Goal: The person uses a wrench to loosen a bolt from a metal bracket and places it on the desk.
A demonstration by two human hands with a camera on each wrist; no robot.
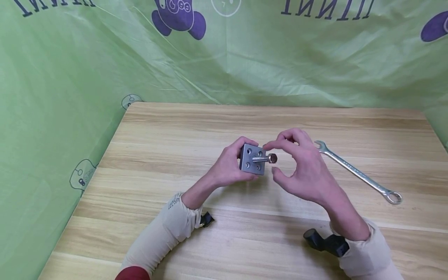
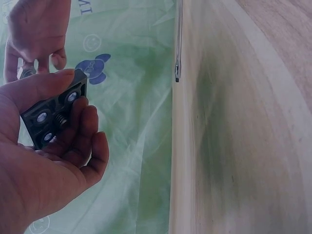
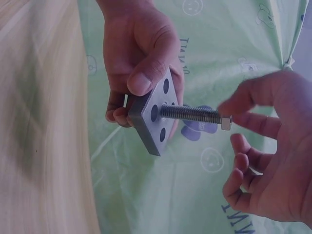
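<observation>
A square grey metal plate with a hole near each corner is gripped at its edges by my left hand. From its middle a threaded bolt sticks out, its hex head at the free end. In the left wrist view, the plate's dark underside shows the threaded tip poking through. My right hand hovers around the bolt head with thumb and index finger spread apart. No pinch on the bolt shows.
A combination wrench lies slantwise on the wooden table, right of the hands. Green printed cloth hangs behind the table and along its left side. Black wrist cameras are strapped at both sleeves.
</observation>
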